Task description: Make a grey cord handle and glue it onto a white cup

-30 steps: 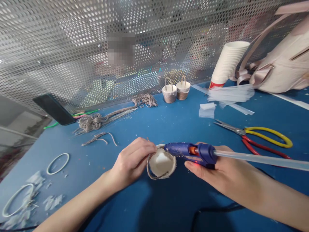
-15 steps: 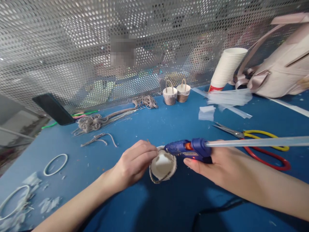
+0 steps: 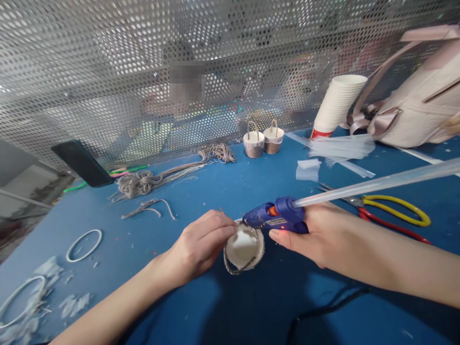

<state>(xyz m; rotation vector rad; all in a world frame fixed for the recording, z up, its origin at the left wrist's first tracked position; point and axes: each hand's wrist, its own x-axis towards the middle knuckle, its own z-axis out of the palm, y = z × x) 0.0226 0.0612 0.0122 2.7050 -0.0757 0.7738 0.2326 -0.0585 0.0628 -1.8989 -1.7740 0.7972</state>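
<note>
A small white paper cup (image 3: 244, 247) with cord round its rim and a dark cord handle sits on the blue table in front of me. My left hand (image 3: 203, 242) is closed at the cup's upper left rim, fingertips pinched together there. A short cord end pokes up behind these fingers. My right hand (image 3: 305, 235) grips a blue hot glue gun (image 3: 278, 218), its nozzle at the far edge of the cup's rim. From the gun's back a long clear glue stick (image 3: 373, 184) reaches to the right. A red light glows on the gun near my thumb.
Scissors (image 3: 359, 201) lie to the right, partly behind my arm. Two handled cups (image 3: 253, 144) stand at the back by a perforated metal screen. Cord bundles (image 3: 138, 184), a phone (image 3: 82, 164) and white rings (image 3: 84, 245) are left; stacked cups (image 3: 339, 105) and a bag (image 3: 413, 105) are right.
The glue gun has shifted slightly left along the rim and tilted, so the glue stick's far end is higher. My left hand and the cup have stayed nearly in place.
</note>
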